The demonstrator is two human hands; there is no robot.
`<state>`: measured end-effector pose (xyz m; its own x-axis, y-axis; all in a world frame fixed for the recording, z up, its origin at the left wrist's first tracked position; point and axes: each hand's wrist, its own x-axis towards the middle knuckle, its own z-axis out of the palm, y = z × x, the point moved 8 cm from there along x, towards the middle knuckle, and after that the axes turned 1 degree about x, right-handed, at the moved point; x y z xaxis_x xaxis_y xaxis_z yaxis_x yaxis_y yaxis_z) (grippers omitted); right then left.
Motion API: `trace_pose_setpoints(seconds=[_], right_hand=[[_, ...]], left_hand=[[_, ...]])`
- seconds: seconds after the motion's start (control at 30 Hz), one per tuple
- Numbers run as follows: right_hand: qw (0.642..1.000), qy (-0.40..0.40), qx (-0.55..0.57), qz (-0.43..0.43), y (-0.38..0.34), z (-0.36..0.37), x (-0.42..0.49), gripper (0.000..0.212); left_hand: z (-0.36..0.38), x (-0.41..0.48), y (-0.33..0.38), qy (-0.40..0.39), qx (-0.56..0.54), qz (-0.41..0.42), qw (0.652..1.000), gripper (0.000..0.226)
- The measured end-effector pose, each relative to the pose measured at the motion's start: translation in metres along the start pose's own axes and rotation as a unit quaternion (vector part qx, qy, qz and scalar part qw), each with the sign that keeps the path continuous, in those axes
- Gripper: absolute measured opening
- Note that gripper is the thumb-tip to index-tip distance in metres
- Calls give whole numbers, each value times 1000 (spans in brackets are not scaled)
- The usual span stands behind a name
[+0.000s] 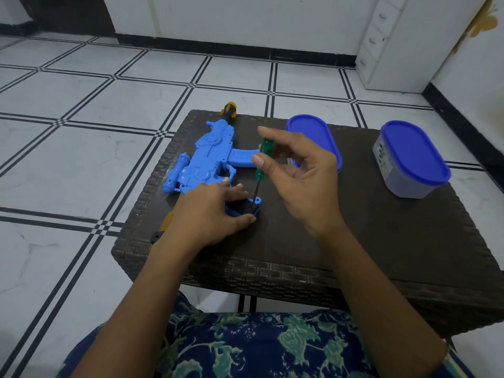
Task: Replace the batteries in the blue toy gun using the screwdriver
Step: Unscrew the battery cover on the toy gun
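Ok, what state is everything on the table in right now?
Blue plastic toy gun: lying flat on its side.
Green-handled screwdriver: near upright, tip on the gun's grip.
Left hand: holds the grip.
Right hand: pinches the screwdriver handle.
Middle oval plastic tub: blue lid on.
Far-right oval plastic tub: blue lid on.

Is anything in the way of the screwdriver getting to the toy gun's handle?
Nothing visible is. The right hand holds the screwdriver with its tip down at the toy gun handle, which the left hand grips from the side.
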<state>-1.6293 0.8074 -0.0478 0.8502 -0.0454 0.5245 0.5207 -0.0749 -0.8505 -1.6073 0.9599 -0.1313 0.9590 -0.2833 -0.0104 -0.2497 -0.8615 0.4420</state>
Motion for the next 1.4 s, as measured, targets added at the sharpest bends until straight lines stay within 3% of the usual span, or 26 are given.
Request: trace_pose_setpoints(seconds=[0.43,0.67,1.07,1.4], right_hand=[[999,44,-4,-17,-3,-11,1,33],[998,58,-5,-17,-6,-16,3,32],[999,34,-25,-6,2,-10,0,31],[1000,4,11,-23,-3,-3,0,34]], left_hand=[[0,1,0,-6,3,2,1000,63],[0,0,0,-3,3,-3,1000,71],[-1,0,2,-6,11,7,1000,61],[-1,0,3,-2,6,3,1000,66]])
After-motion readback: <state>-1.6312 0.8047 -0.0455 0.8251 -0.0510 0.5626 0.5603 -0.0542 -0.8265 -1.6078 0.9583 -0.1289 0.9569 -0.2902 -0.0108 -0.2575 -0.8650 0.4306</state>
